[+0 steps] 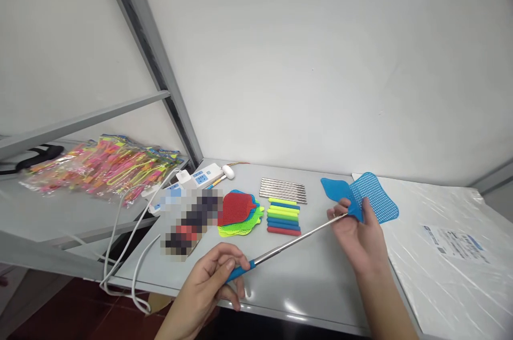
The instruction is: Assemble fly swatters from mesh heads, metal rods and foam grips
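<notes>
A fly swatter with a blue mesh head (pixel 374 198) and a thin metal rod (pixel 298 241) spans both hands above the table. My left hand (pixel 212 281) is closed round its blue handle (pixel 240 270). At the neck of the head, my right hand (pixel 360 236) pinches the blue socket where the rod meets it. A second blue flap (pixel 336 188) shows behind my right fingers; whether it belongs to the same head I cannot tell. Left of the rod lie a stack of swatter heads (pixel 238 209), red on top, a row of coloured handles (pixel 284 217) and several metal rods (pixel 282 190).
A large white wrapped package (pixel 449 276) lies at the right. Power strips (pixel 200 177) with loose white cables (pixel 116 244) and a white mouse-like object (pixel 228 171) sit at the left. Bagged colourful items (pixel 116 166) fill the shelf beyond the metal post (pixel 168 72).
</notes>
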`<action>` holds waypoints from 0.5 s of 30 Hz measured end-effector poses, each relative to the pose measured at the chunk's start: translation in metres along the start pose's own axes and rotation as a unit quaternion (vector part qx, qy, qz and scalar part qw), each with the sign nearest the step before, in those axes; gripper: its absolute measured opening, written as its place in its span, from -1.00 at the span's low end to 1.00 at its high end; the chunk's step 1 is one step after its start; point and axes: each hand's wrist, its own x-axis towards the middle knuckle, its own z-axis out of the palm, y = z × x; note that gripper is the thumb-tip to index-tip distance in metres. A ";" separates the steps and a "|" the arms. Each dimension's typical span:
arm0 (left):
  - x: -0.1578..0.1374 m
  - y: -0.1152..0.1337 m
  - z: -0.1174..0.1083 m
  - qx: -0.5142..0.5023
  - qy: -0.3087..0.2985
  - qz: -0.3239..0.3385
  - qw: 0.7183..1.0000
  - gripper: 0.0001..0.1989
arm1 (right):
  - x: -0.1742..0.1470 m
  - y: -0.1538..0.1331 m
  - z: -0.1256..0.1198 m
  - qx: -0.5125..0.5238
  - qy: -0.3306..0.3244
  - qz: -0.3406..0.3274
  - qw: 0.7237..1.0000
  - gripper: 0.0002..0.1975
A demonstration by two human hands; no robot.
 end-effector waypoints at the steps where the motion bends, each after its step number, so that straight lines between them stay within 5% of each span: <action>1: -0.001 0.001 -0.002 0.002 0.004 -0.003 1.000 -0.71 | 0.001 -0.001 -0.002 -0.004 0.008 -0.014 1.000 -0.75; 6: 0.001 0.005 0.002 -0.013 0.027 -0.009 1.000 -0.71 | -0.007 0.026 0.005 -0.094 0.006 -0.121 0.988 -0.70; 11: 0.016 -0.001 0.028 -0.030 0.027 -0.004 0.999 -0.74 | -0.028 0.070 0.020 -0.163 -0.040 -0.125 0.978 -0.62; 15: 0.023 -0.008 0.054 -0.014 0.017 0.019 1.000 -0.77 | -0.034 0.079 0.024 -0.182 -0.051 -0.143 0.971 -0.56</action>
